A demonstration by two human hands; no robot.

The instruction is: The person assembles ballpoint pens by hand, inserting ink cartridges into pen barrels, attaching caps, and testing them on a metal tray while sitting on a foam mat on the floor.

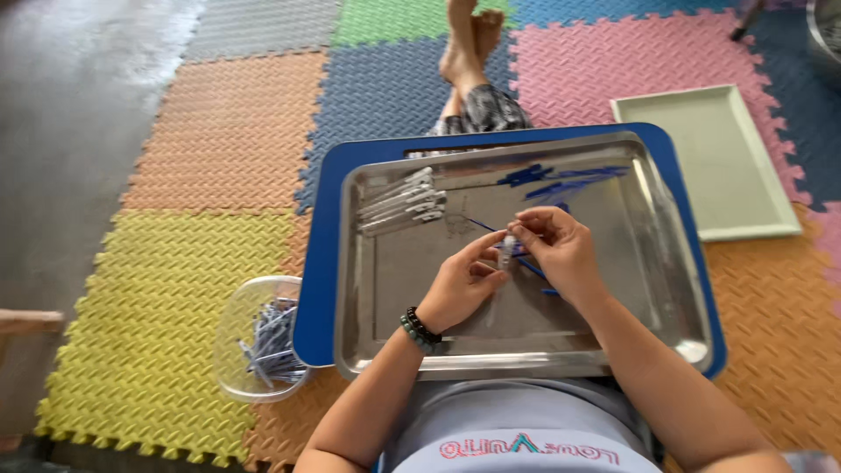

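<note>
Pinching a clear pen barrel (506, 251) between them, both hands are working above the steel tray (526, 350): the left hand (462, 289) is closing its thumb and fingertips around the lower end, the right hand (561, 250) is gripping the upper end. It is looking light, stiff and smooth, likely slippery, so holding near the ends seems best. A thin blue refill (526, 263) is lying beneath. Farther off, a row of clear barrels (401, 203) and loose blue parts (561, 180) are resting on the tray
</note>
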